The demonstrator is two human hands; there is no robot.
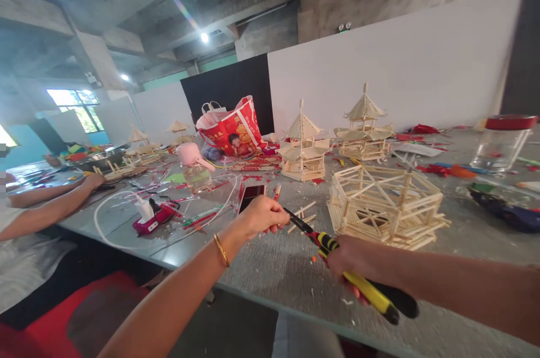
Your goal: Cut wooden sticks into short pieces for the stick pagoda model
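Note:
My right hand [348, 259] is closed round the yellow and black handles of a pair of long-nose pliers [325, 242]. The dark jaws point left and reach up to the fingertips of my left hand [262, 216]. That hand is closed in a pinch; whatever is between its fingers is too small or hidden to make out. A few thin wooden sticks [304, 224] lie on the table just behind the plier jaws. To the right of them stands an open hexagonal frame of pale sticks [382, 206]. A phone [252, 196] lies beyond my left hand.
Two stick pagodas [302, 147] [365, 127] stand further back near a red shopping bag [234, 130]. A pink-topped bottle [196, 169] and a magenta power strip [155, 220] with a white cable are at left. A red-lidded jar [503, 144] is at right. Another person's arms [54, 197] rest at far left.

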